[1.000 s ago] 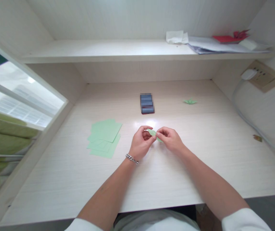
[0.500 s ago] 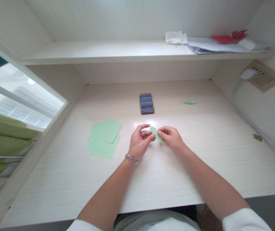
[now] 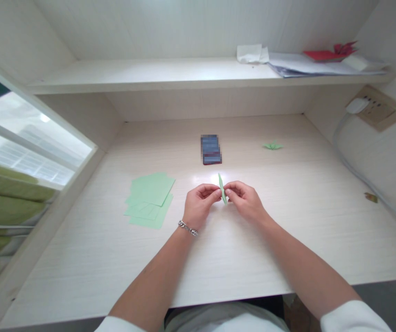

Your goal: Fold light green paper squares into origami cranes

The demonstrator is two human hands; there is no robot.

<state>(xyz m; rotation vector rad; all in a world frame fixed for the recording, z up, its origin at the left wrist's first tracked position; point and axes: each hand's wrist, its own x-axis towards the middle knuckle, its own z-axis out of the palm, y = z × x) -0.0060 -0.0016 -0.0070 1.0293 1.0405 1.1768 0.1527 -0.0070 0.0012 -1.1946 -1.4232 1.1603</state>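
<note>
Between my two hands is a small folded piece of green paper (image 3: pixel 222 190), held nearly upright and seen almost edge-on. My left hand (image 3: pixel 201 201), with a chain bracelet on its wrist, pinches the paper from the left between thumb and fingers. From the right, my right hand (image 3: pixel 246 199) pinches its other side. A loose stack of green paper sheets (image 3: pixel 152 190) lies to the left of my left hand. Farther back on the right sits a small folded green paper figure (image 3: pixel 273 146).
A phone with a blurred screen (image 3: pixel 211 149) lies beyond my hands. The shelf (image 3: pixel 142 71) above holds papers (image 3: pixel 317 65) and a red folded paper figure (image 3: pixel 345 48). At right, a cable (image 3: pixel 352 168) runs from a wall socket (image 3: pixel 380 109); a small brown scrap (image 3: pixel 370 198) lies nearby.
The folded green paper has turned from slanted to nearly upright and edge-on. My left fingers, previously spread behind it, have closed in on its left side.
</note>
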